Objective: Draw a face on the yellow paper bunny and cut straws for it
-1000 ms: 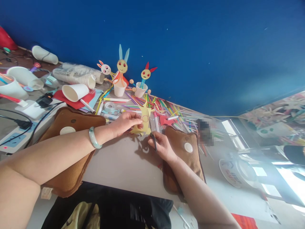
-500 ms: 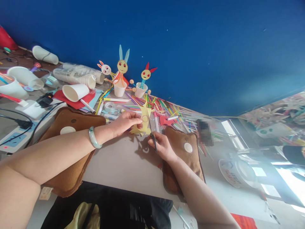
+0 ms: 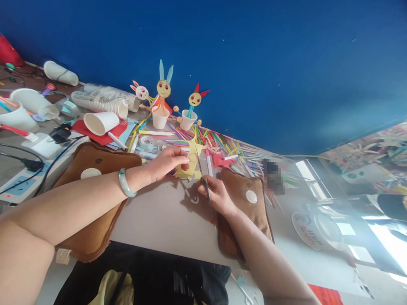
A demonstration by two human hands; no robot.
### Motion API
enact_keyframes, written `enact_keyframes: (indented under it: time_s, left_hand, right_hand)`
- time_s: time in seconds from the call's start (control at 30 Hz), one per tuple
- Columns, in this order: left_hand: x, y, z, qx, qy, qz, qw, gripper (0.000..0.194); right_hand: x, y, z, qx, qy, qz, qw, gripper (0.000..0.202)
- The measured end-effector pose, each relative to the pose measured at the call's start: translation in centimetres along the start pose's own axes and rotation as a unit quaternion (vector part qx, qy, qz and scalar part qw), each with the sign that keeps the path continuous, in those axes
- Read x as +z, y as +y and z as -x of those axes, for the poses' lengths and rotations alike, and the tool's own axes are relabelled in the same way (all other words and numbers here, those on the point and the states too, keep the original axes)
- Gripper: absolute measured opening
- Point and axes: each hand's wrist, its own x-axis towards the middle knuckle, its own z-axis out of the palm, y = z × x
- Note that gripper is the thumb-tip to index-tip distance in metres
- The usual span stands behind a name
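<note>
My left hand [image 3: 168, 164] pinches a small piece of yellow paper [image 3: 193, 158] with a circle outlined on it. The thumb and fingertips hide its left edge. In my right hand [image 3: 218, 197] is a pair of scissors [image 3: 206, 189] with dark handles, pointing away from me. The blades lie close along the right side of the paper; whether they are apart I cannot tell. Yellow paper scraps [image 3: 182, 173] lie on the table just below and behind the held piece, and look much like it in colour.
Brown cushion-like pads [image 3: 106, 169] [image 3: 244, 207] lie under my forearms. Behind are rabbit figures [image 3: 163, 89] in paper cups [image 3: 160, 117], coloured sticks [image 3: 219, 142] and a tape roll [image 3: 146, 142]. Left stand a power strip [image 3: 23, 182] and a tipped cup [image 3: 101, 123].
The held yellow paper has turned or shifted slightly beside the scissors, and its outline looks different. Both hands stay in nearly the same place.
</note>
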Motion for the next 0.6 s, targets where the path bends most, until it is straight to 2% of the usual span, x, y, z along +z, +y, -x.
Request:
enact_keyframes:
  time_s: [0.37,0.6]
  left_hand:
    - [-0.06,0.14,0.10,-0.001,0.010,-0.012,1.000,0.012]
    - [-0.15,0.04,-0.31,0.003,0.035,0.029,0.999,0.012]
  right_hand:
    - [0.06,-0.01,0.01,-0.011,0.005,0.004,1.000,0.051]
    - [0.06,-0.06,0.01,-0.004,-0.001,-0.004,1.000,0.051]
